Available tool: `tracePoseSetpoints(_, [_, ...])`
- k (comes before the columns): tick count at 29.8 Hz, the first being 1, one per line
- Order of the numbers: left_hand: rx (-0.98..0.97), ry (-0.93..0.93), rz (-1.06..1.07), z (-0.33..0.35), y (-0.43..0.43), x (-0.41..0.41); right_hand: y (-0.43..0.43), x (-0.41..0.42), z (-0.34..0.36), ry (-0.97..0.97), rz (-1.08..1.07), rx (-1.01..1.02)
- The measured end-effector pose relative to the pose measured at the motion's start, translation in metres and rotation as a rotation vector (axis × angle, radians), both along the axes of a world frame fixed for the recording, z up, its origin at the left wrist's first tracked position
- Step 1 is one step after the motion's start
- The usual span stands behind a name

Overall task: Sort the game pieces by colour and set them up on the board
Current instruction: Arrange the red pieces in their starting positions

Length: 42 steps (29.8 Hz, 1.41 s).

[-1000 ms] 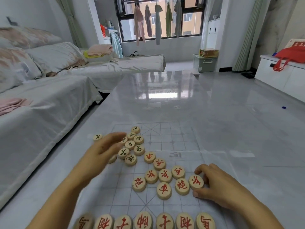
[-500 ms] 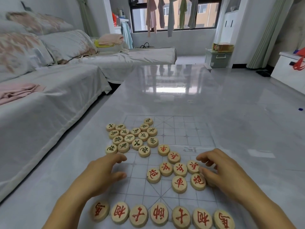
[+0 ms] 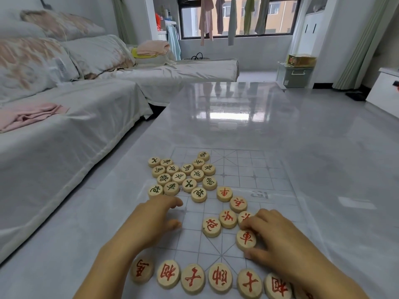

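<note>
A pale translucent board (image 3: 248, 169) with a printed grid lies on the glossy table. Several round wooden green-marked pieces (image 3: 183, 175) cluster at its far left corner. Loose red-marked pieces (image 3: 226, 219) lie mid-board. A row of red pieces (image 3: 194, 278) lines the near edge. My left hand (image 3: 155, 221) rests on the board's left side, fingers loosely curled, holding nothing, just below the green cluster. My right hand (image 3: 276, 236) is over the loose red ones, with forefinger and thumb pinching a red chariot piece (image 3: 246, 239). It hides other pieces beneath it.
The grey table (image 3: 237, 117) stretches far ahead. A sofa under a white cover (image 3: 64, 137) runs along the left with a pink cloth (image 3: 28, 115) on it. A storage box (image 3: 294, 75) stands beyond the table, a white cabinet (image 3: 386, 89) at the right.
My left hand drew back from the green cluster toward me and settled on the board's left side. My right hand slid left over the red pieces onto the red chariot piece. The view tilted down.
</note>
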State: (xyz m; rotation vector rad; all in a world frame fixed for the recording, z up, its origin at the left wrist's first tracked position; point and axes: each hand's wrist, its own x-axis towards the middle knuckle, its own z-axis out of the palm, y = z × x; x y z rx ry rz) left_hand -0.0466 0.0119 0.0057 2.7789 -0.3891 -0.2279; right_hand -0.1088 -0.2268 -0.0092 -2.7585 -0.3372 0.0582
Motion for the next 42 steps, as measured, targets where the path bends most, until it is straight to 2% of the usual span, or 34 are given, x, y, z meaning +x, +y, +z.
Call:
tracePoseSetpoints(3, [0.010,0.006,-0.050,-0.001,-0.008,0.001,0.002,0.001,-0.001,-0.022,0.006,-0.019])
tracePoseSetpoints(5, [0.003,0.033,-0.073,-0.002,-0.013,0.001,-0.003,0.000,0.002,-0.032,-0.028,0.052])
tracePoseSetpoints(10, [0.064,0.027,-0.070,-0.005,-0.014,0.003,-0.052,-0.002,0.016,-0.127,-0.365,0.307])
tracePoseSetpoints(13, [0.022,-0.048,-0.084,-0.004,-0.019,0.004,-0.078,-0.009,0.012,-0.031,-0.490,0.181])
tracePoseSetpoints(15, [-0.080,-0.132,-0.130,-0.003,-0.029,0.008,-0.083,-0.014,0.005,0.068,-0.506,0.039])
tracePoseSetpoints(17, [-0.124,-0.222,-0.216,-0.005,-0.044,0.022,-0.086,-0.016,0.000,0.139,-0.497,0.009])
tracePoseSetpoints(19, [-0.039,-0.283,-0.311,-0.008,-0.064,0.042,-0.090,-0.019,-0.002,0.207,-0.473,0.080])
tracePoseSetpoints(23, [0.412,-0.305,-0.498,-0.014,-0.092,0.077,-0.102,-0.022,0.000,0.275,-0.354,0.117])
tracePoseSetpoints(24, [0.481,-0.308,-0.519,-0.014,-0.096,0.080,-0.103,-0.023,0.000,0.272,-0.333,0.109])
tracePoseSetpoints(26, [0.500,-0.329,-0.516,-0.008,-0.098,0.079,-0.103,-0.025,-0.001,0.232,-0.326,0.093])
tracePoseSetpoints(33, [-0.074,-0.267,-0.161,0.022,-0.016,0.016,-0.100,-0.046,0.000,0.216,-0.383,0.084])
tracePoseSetpoints(38, [-0.081,-0.211,0.235,-0.002,0.069,-0.042,-0.091,-0.067,-0.003,0.219,-0.361,0.033])
tracePoseSetpoints(42, [-0.142,-0.101,0.320,-0.020,0.085,-0.058,-0.089,-0.077,-0.001,0.245,-0.258,0.033])
